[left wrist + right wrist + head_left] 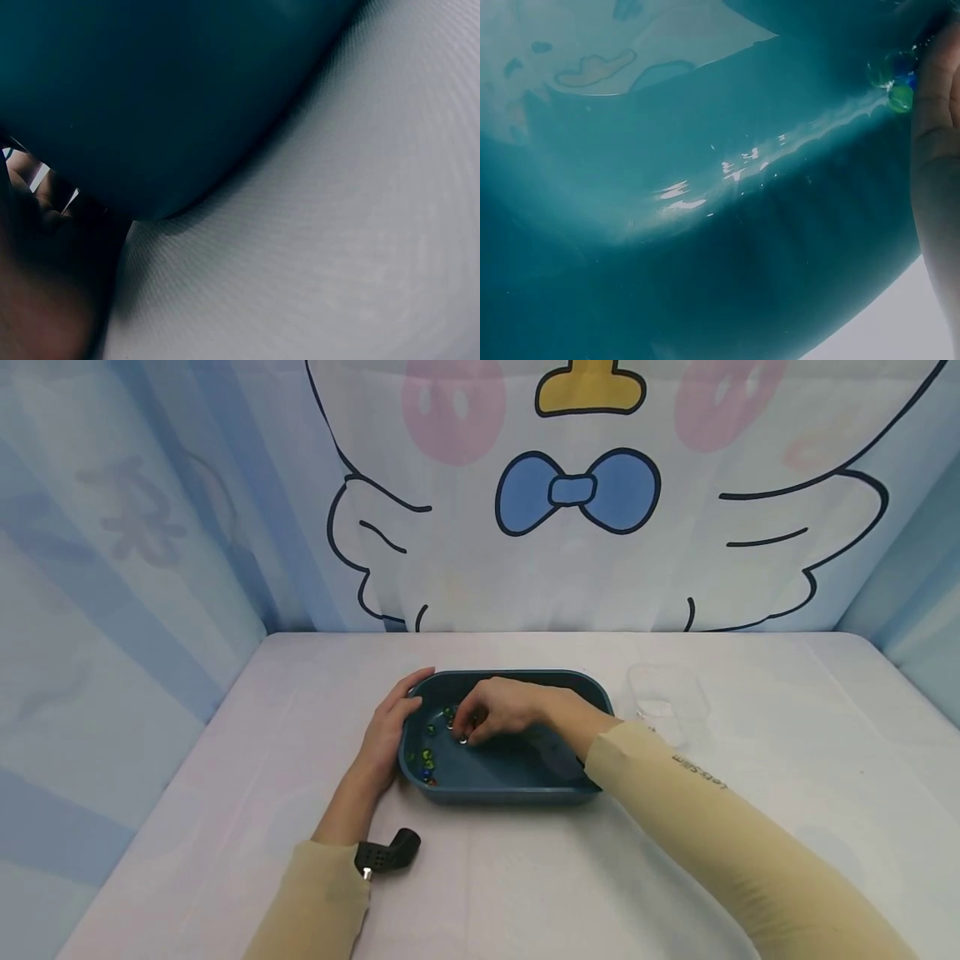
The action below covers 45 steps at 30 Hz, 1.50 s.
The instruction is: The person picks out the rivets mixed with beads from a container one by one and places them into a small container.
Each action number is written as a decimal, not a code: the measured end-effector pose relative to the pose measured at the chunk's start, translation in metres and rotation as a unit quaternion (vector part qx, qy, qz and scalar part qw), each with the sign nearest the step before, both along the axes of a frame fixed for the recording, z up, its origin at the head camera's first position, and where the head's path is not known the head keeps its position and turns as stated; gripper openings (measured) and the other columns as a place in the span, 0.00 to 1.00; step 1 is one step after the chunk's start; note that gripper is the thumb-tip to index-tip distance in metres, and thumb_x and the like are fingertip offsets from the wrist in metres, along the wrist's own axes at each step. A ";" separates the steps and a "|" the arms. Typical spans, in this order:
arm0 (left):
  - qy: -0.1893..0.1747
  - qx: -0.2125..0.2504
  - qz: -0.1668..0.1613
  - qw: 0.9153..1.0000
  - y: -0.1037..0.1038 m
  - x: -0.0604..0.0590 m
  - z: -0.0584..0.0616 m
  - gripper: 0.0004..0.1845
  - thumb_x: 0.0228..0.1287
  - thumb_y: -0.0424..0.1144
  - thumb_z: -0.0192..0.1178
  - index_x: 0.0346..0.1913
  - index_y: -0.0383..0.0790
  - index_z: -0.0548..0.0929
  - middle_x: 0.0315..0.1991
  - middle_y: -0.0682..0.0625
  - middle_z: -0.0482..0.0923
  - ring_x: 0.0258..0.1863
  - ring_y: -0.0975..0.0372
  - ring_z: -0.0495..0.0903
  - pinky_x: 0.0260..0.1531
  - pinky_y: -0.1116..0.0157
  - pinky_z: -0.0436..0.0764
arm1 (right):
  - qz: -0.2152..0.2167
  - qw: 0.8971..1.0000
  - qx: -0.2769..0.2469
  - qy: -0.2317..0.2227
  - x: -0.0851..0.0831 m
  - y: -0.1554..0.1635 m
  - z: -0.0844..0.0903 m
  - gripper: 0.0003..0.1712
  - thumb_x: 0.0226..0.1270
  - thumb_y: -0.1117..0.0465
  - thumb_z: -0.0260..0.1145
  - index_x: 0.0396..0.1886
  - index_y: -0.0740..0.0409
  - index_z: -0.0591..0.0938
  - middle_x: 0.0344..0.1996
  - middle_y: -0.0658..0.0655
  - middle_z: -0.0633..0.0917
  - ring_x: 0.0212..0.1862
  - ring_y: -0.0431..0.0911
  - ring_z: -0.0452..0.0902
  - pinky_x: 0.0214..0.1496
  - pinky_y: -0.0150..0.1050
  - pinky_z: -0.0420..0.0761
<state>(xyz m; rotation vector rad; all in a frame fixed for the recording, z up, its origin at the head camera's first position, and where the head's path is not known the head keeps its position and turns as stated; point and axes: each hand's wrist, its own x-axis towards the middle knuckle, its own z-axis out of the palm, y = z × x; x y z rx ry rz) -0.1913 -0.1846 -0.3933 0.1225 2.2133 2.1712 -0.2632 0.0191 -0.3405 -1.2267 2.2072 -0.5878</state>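
Note:
A dark teal rectangular tub (510,795) stands on the table, with several glass marbles (427,758) at its left end. My left hand (384,735) holds that end from outside, thumb at the rim. In the left wrist view the tub's outer wall (172,112) covers most of the left hand's fingers. My right hand (506,703) reaches down into the tub, with index finger and thumb pinching a small shiny marble (463,740). In the right wrist view, green and blue marbles (900,97) lie beside the right hand (939,142).
A clear plastic container (667,689) stands on the table behind the right forearm. The pale cloth-covered table (480,877) ends at a printed curtain (450,552). Inside the tub the surface is glossy with bright reflections; I cannot tell whether it holds water.

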 end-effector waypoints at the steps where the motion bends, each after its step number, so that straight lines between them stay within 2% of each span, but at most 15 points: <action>1: -0.001 0.000 0.000 1.000 0.000 0.000 0.000 0.27 0.76 0.37 0.39 0.75 0.46 0.67 0.74 0.52 0.62 0.73 0.61 0.58 0.72 0.58 0.55 | 0.000 1.000 0.000 0.003 0.000 0.000 0.000 0.12 0.68 0.64 0.69 0.49 0.58 0.88 0.43 0.49 0.86 0.43 0.39 0.78 0.50 0.34 0.77; 13: -0.002 -0.009 0.009 1.000 0.001 -0.001 0.002 0.27 0.76 0.38 0.39 0.75 0.49 0.68 0.74 0.52 0.62 0.74 0.61 0.57 0.72 0.57 0.53 | -0.004 1.000 0.001 0.004 0.000 -0.003 -0.002 0.06 0.68 0.66 0.69 0.42 0.57 0.88 0.39 0.48 0.86 0.41 0.39 0.78 0.50 0.34 0.78; 32: -0.005 -0.007 0.007 1.000 0.001 0.000 0.001 0.27 0.76 0.37 0.39 0.75 0.48 0.68 0.75 0.52 0.61 0.74 0.60 0.56 0.73 0.56 0.52 | -0.007 1.000 0.009 -0.007 0.001 -0.002 -0.003 0.03 0.67 0.66 0.70 0.38 0.57 0.88 0.35 0.47 0.85 0.39 0.40 0.77 0.48 0.33 0.78; 41: -0.007 0.001 0.007 1.000 0.002 0.002 0.002 0.27 0.76 0.37 0.39 0.75 0.48 0.68 0.75 0.52 0.62 0.74 0.60 0.56 0.73 0.56 0.52 | -0.022 0.999 -0.036 -0.015 0.000 0.005 0.001 0.03 0.67 0.66 0.70 0.39 0.58 0.88 0.35 0.48 0.85 0.38 0.41 0.78 0.47 0.35 0.78; 45: -0.010 -0.001 0.009 1.000 0.002 0.002 0.003 0.27 0.76 0.37 0.39 0.75 0.50 0.68 0.75 0.53 0.62 0.74 0.60 0.57 0.72 0.57 0.53 | -0.042 0.997 -0.058 -0.039 0.000 0.007 0.003 0.05 0.68 0.67 0.69 0.41 0.60 0.87 0.36 0.50 0.86 0.39 0.42 0.81 0.45 0.36 0.81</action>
